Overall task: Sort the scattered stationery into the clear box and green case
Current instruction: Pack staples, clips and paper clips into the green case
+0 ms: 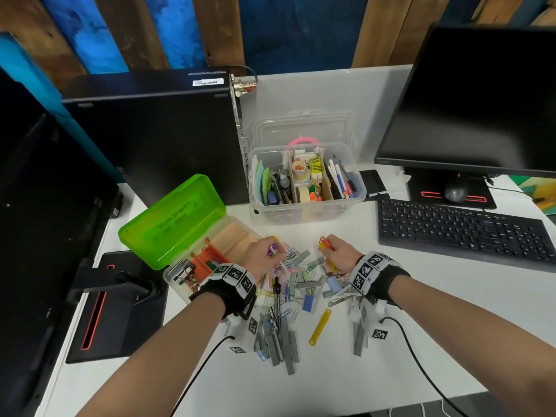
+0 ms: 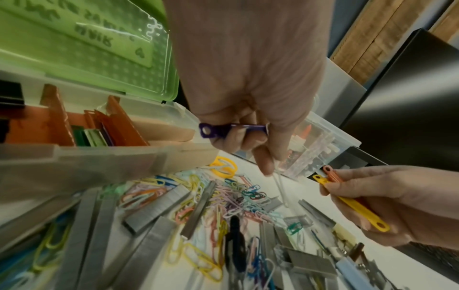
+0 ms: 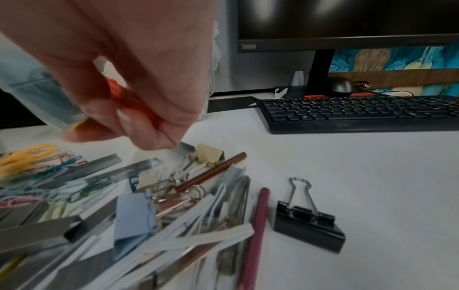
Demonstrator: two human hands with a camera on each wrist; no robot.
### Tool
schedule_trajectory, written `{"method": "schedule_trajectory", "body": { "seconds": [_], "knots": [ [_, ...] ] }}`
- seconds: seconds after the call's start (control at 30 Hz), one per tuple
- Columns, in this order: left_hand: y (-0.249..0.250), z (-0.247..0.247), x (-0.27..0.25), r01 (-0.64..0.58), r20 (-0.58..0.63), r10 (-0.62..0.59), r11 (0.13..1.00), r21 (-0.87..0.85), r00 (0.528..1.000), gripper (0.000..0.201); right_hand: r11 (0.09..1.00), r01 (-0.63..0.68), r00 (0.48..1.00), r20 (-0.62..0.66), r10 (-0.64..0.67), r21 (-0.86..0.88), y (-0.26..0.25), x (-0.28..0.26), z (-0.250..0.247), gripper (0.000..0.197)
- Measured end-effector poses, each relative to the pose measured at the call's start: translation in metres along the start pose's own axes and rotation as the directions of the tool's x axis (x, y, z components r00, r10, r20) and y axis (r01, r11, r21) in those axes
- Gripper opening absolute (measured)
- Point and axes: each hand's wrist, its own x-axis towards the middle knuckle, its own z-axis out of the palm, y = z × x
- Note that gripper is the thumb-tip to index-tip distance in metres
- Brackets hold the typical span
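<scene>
A heap of coloured paper clips [image 1: 288, 266], grey staple strips [image 1: 279, 341] and binder clips [image 1: 308, 302] lies on the white desk. The green case [image 1: 180, 218] stands open at the left, with orange dividers inside. The clear box [image 1: 307, 179] sits behind the heap, full of stationery. My left hand [image 1: 264, 251] grips a purple plastic fastener strip [image 2: 231, 130] and pinches a clear strip [image 2: 279, 184] just right of the green case. My right hand [image 1: 337, 251] holds yellow and orange fastener strips [image 2: 347, 202] above the heap's far right part.
A black PC tower [image 1: 156, 130] stands behind the green case. A monitor [image 1: 481, 100], keyboard [image 1: 463, 230] and mouse [image 1: 455, 191] fill the right side. A black binder clip [image 3: 308, 221] and a maroon pencil [image 3: 255, 235] lie right of the heap. A yellow fastener strip [image 1: 320, 326] lies nearer me.
</scene>
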Motion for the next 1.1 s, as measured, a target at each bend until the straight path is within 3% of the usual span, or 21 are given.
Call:
{"method": "schedule_trajectory", "body": {
  "seconds": [0.07, 0.23, 0.5, 0.63, 0.77, 0.93, 1.1],
  "knots": [
    [0.001, 0.002, 0.002, 0.008, 0.044, -0.010, 0.998, 0.057, 0.999, 0.015, 0.998, -0.013, 1.000, -0.020, 0.014, 0.056, -0.001, -0.002, 0.000, 0.007],
    [0.011, 0.002, 0.004, -0.009, 0.084, -0.002, 0.992, 0.122, 0.997, 0.020, 0.980, -0.074, 0.993, -0.076, 0.089, 0.184, -0.004, -0.004, -0.010, 0.019],
    [0.023, 0.011, 0.014, -0.002, 0.048, 0.002, 1.000, 0.011, 0.999, 0.018, 0.992, -0.129, 0.972, -0.200, 0.126, -0.003, 0.018, -0.002, -0.033, 0.017],
    [0.029, 0.019, 0.017, 0.002, 0.108, -0.021, 0.986, 0.169, 0.994, 0.023, 0.988, -0.145, 0.968, -0.213, 0.131, -0.052, 0.034, -0.004, -0.040, 0.019],
    [0.038, 0.026, 0.018, 0.050, 0.217, -0.134, 0.934, 0.355, 0.967, 0.028, 0.986, -0.099, 0.987, -0.137, 0.081, -0.132, 0.039, -0.006, -0.049, 0.021],
    [0.064, 0.032, 0.013, -0.005, 0.168, -0.131, 0.776, 0.631, 0.977, 0.035, 0.906, 0.050, 0.998, -0.007, -0.058, -0.419, 0.045, -0.016, -0.055, 0.008],
    [0.075, 0.040, 0.010, -0.029, 0.146, -0.102, 0.716, 0.698, 0.984, 0.042, 0.843, 0.109, 0.993, 0.100, -0.066, -0.527, 0.052, -0.020, -0.054, 0.017]
  ]
}}
